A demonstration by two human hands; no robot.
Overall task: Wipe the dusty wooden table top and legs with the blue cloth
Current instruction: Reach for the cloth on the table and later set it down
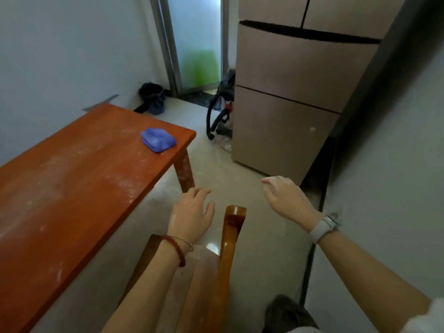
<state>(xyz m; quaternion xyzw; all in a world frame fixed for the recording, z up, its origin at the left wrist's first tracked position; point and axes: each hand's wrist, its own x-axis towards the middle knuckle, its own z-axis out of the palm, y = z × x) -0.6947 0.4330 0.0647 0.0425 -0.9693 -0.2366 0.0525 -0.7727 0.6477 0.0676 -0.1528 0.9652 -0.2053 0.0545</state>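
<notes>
A reddish wooden table [72,179] fills the left side, its top streaked with pale dust. One dusty leg [185,173] shows under its far right corner. A folded blue cloth [158,139] lies on the top near that corner. My left hand [191,215] hovers over the floor just right of the table's edge, fingers apart and holding nothing. My right hand [286,197] is raised further right, also empty with fingers spread. Neither hand touches the cloth or the table.
A wooden chair [228,241] stands right below my hands. A tall beige fridge [295,92] stands at the right, with a vacuum cleaner and hose [217,116] beside it. A dark bucket [152,97] sits by the far wall near a frosted door [194,44].
</notes>
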